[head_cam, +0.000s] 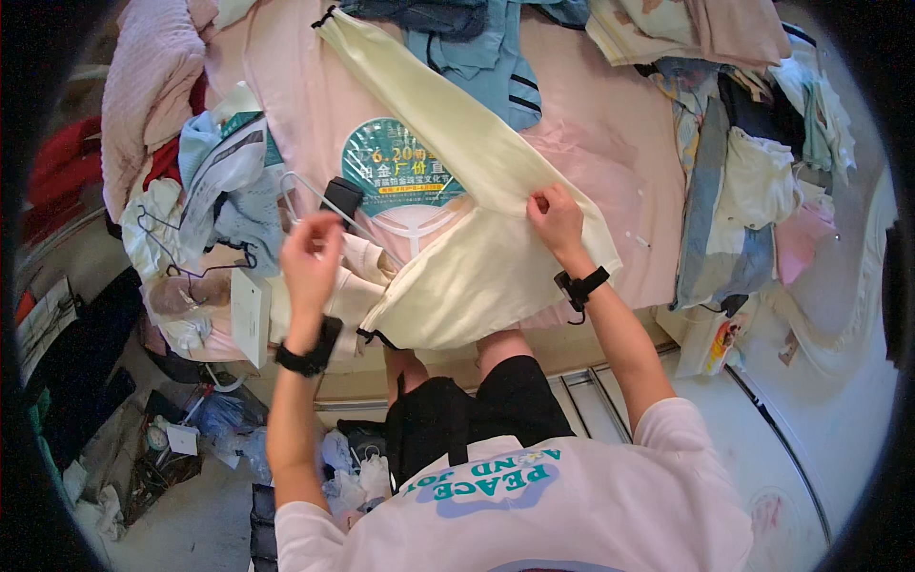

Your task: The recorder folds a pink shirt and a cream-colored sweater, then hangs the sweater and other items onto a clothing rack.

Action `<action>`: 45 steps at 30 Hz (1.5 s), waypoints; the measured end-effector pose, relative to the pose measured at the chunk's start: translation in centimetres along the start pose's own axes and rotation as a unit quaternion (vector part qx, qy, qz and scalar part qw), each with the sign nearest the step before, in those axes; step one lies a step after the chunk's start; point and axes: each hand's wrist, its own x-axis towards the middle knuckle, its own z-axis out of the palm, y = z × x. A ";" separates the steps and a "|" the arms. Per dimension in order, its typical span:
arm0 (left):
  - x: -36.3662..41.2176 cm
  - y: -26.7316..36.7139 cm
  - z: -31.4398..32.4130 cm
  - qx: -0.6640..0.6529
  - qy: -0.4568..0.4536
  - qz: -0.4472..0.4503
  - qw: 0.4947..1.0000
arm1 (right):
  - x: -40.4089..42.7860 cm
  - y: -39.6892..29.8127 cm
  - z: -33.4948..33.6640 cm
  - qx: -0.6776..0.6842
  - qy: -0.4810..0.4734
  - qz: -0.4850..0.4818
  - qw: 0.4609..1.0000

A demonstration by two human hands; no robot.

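A pale yellow pair of trousers with dark cuffs lies on the pink bed sheet, its legs spread at an angle. Pinched at the fabric near the fold on the right is my right hand. My left hand is raised left of the trousers, slightly blurred, with its fingers curled; whether it holds anything is unclear. Beside it lie a light wire hanger and a small black object. A round green printed fan with a white handle is partly under the trousers.
Blue clothes lie at the bed's far side. Piled clothing stands at the right, and more garments with a dark hanger at the left. A white box sits at the near left edge. Bags lie on the floor.
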 end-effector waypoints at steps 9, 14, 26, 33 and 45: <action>17.1 -3.4 1.1 -0.257 -0.037 -0.141 0.955 | -8.6 0.7 -9.0 0.061 -0.008 0.106 0.992; 25.6 -7.4 3.3 -0.185 0.051 -0.201 0.961 | -23.4 8.5 -12.4 -0.113 -0.093 0.252 0.957; 34.2 -4.5 7.7 -0.205 -0.078 -0.220 0.951 | -21.8 4.7 -8.1 0.101 -0.185 0.389 0.897; 28.3 0.5 6.6 -0.332 -0.053 -0.040 0.941 | -14.0 -1.3 -9.0 0.276 -0.134 0.336 0.891; 1.3 10.6 17.2 -0.262 -0.142 0.100 0.949 | -8.7 -2.9 -6.6 0.535 -0.134 0.289 0.783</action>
